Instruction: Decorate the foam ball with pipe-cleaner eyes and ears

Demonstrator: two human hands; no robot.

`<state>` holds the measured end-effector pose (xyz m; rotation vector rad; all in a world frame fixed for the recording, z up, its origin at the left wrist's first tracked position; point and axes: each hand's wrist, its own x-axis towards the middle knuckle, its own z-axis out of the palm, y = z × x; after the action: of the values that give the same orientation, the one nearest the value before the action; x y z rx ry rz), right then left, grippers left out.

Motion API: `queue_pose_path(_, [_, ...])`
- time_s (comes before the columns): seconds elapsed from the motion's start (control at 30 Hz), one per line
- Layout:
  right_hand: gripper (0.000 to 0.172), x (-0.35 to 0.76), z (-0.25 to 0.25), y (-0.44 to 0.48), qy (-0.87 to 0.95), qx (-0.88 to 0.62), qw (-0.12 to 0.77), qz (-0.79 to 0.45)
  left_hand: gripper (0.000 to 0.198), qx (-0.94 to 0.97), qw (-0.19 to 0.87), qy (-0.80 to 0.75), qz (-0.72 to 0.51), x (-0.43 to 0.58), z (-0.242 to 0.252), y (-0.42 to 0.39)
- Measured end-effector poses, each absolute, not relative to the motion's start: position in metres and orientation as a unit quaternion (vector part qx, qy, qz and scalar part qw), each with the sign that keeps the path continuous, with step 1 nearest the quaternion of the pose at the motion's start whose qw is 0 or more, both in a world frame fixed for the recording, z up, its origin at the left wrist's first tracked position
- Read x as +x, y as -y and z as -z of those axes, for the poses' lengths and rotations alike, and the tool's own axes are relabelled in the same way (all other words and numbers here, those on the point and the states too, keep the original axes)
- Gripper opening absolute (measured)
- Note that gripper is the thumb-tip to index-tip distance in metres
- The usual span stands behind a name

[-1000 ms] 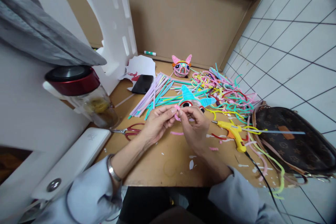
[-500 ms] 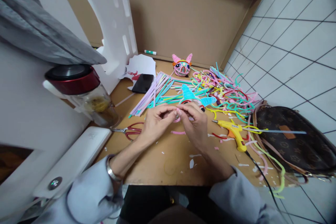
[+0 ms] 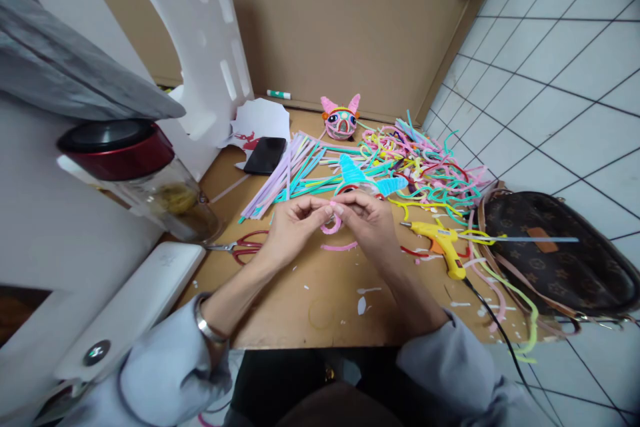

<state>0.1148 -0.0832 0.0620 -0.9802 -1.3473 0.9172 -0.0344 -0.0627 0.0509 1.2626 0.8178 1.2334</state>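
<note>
Between the fingertips of both hands is a pink pipe cleaner (image 3: pixel 330 228), bent into a small loop that hangs below them. My left hand (image 3: pixel 299 227) pinches it from one side and my right hand (image 3: pixel 367 220) from the other, thumbs and forefingers meeting. Just behind the hands lies a craft head with blue ears (image 3: pixel 353 173), partly hidden by my right hand. A short pink pipe cleaner piece (image 3: pixel 339 247) rests on the table under the hands. Red-handled scissors (image 3: pixel 245 247) lie beside my left wrist.
A yellow glue gun (image 3: pixel 440 243) with its cord lies at right, near a brown handbag (image 3: pixel 560 247). Straight pipe cleaners (image 3: pixel 280 180) and a tangled heap (image 3: pixel 425 167) spread behind. A finished-looking pink-eared head (image 3: pixel 341 121), a phone (image 3: pixel 265 155) and a glass bottle (image 3: pixel 175 197) stand around.
The pink pipe cleaner's loop now shows more clearly below my fingertips. Both hands stay pinched together, and the whole view has shifted slightly.
</note>
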Motion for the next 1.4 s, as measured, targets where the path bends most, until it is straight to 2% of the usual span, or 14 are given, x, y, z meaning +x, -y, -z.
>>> queue_pose_path(0.13, [0.020, 0.116, -0.065, 0.083, 0.586, -0.433, 0.591, -0.344, 0.029, 0.529, 0.577, -0.344, -0.518, -0.035, -0.047, 0.060])
queue_pose_path(0.33, [0.034, 0.114, -0.068, 0.083, 0.527, -0.436, 0.566, -0.459, 0.030, 0.528, 0.592, -0.328, -0.513, -0.034, -0.045, 0.060])
queue_pose_path(0.57, [0.034, 0.106, -0.062, 0.082, 0.467, -0.423, 0.599, -0.494, 0.032, 0.550, 0.562, -0.301, -0.539, -0.030, -0.053, 0.067])
queue_pose_path(0.8, [0.033, 0.102, -0.056, 0.086, 0.457, -0.406, 0.630, -0.479, 0.027, 0.532, 0.591, -0.301, -0.526, -0.028, -0.053, 0.073])
queue_pose_path(0.93, [0.035, 0.100, -0.058, 0.086, 0.450, -0.410, 0.620, -0.496, 0.030, 0.552, 0.547, -0.327, -0.537, -0.031, -0.046, 0.069])
queue_pose_path(1.03, [0.039, 0.098, -0.059, 0.082, 0.456, -0.451, 0.610, -0.465, 0.032, 0.551, 0.515, -0.357, -0.551, -0.033, -0.043, 0.065])
queue_pose_path(1.17, [0.037, 0.111, -0.054, 0.092, 0.498, -0.518, 0.612, -0.331, 0.033, 0.556, 0.502, -0.374, -0.547, -0.032, -0.045, 0.063])
queue_pose_path(1.27, [0.033, 0.143, -0.049, 0.121, 0.556, -0.637, 0.516, -0.133, 0.033, 0.550, 0.507, -0.373, -0.550, -0.032, -0.047, 0.063])
queue_pose_path(1.33, [0.030, 0.172, -0.047, 0.142, 0.558, -0.738, 0.379, 0.010, 0.034, 0.543, 0.517, -0.367, -0.550, -0.031, -0.046, 0.063])
queue_pose_path(1.4, [0.033, 0.201, -0.047, 0.159, 0.513, -0.824, 0.221, 0.095, 0.034, 0.538, 0.526, -0.361, -0.551, -0.029, -0.043, 0.062])
